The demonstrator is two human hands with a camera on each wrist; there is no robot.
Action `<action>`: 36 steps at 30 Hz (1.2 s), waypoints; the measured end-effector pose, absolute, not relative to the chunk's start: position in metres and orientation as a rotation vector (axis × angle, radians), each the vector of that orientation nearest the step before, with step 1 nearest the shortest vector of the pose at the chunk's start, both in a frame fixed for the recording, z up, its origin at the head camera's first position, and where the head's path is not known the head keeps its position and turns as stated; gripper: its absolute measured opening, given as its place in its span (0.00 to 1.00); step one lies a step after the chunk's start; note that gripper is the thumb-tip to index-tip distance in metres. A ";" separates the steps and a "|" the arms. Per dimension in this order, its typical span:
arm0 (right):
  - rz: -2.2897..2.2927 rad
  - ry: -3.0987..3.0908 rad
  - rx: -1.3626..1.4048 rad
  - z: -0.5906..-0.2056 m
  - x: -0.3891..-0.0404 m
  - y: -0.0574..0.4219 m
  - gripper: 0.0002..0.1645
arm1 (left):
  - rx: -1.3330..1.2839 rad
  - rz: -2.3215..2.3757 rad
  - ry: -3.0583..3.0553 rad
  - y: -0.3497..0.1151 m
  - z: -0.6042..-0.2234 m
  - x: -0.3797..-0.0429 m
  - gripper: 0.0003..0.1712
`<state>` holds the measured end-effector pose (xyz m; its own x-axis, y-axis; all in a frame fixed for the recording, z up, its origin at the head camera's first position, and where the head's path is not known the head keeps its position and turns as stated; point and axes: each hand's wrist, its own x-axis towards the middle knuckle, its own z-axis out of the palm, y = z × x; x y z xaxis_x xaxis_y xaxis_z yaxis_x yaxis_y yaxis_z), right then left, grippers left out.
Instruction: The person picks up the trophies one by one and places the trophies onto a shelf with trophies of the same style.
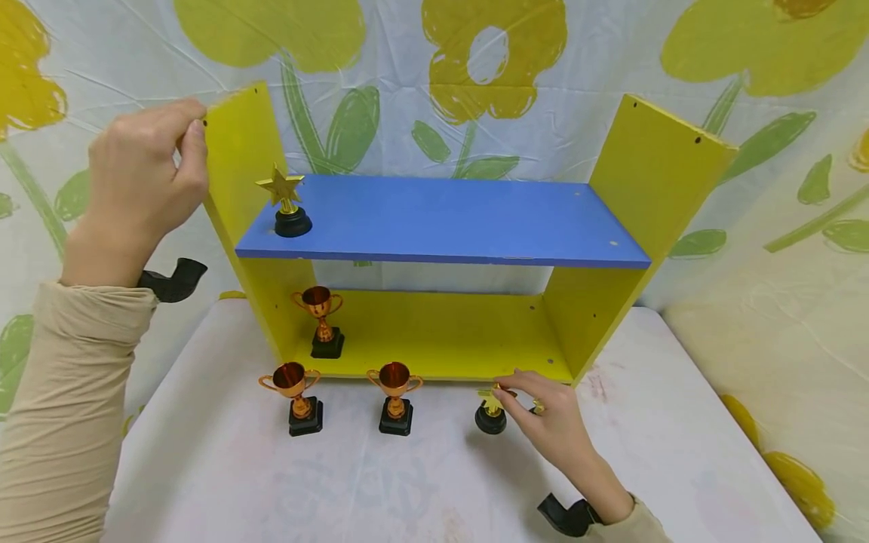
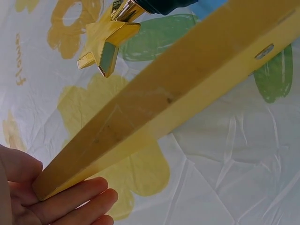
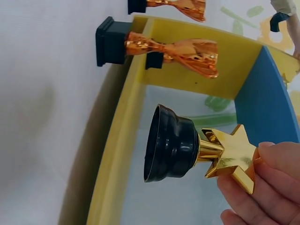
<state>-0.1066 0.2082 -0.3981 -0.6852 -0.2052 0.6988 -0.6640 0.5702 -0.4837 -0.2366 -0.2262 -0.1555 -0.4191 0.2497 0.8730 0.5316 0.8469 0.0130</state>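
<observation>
My left hand [image 1: 145, 166] grips the top front corner of the yellow left side panel [image 1: 241, 147] of a small shelf, with thumb and fingers on either side of the board in the left wrist view. In my right hand [image 1: 557, 426], thumb and fingers pinch the gold star of a star trophy [image 3: 173, 145]. Its round black base points down, in front of the shelf's lower front edge. A small gold bit [image 1: 538, 406] shows past the right hand, mostly hidden. Another star trophy [image 1: 292, 220] stands at the left end of the blue shelf board [image 1: 441, 219].
A bronze cup trophy [image 1: 327, 343] stands on the yellow lower board [image 1: 434, 332], at its left. Two more, a left cup trophy [image 1: 305, 418] and a middle cup trophy [image 1: 395, 415], stand on the white tabletop [image 1: 353, 498] before the shelf. Flowered cloth [image 1: 400, 68] hangs behind.
</observation>
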 end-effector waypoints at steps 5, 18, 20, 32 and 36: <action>1.009 -2.209 0.671 -0.392 -0.104 0.208 0.15 | -0.582 -0.353 -2.014 -0.227 -0.155 -0.237 0.14; 1.004 -2.191 0.652 -0.373 -0.101 0.209 0.16 | -0.574 -0.362 -2.022 -0.227 -0.155 -0.235 0.15; 1.007 -2.185 0.652 -0.370 -0.101 0.209 0.16 | -0.574 -0.361 -2.019 -0.227 -0.155 -0.235 0.15; 1.038 -2.167 0.651 -0.353 -0.101 0.206 0.15 | -0.570 -0.367 -2.029 -0.227 -0.155 -0.234 0.16; 1.038 -2.172 0.638 -0.348 -0.101 0.204 0.14 | -0.569 -0.368 -2.033 -0.227 -0.156 -0.235 0.16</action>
<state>-0.1014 0.2040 -0.3479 -0.6775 -0.1482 0.7204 -0.6537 0.5703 -0.4975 -0.2346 -0.2265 -0.1555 -0.4327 0.2435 0.8680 0.5327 0.8458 0.0283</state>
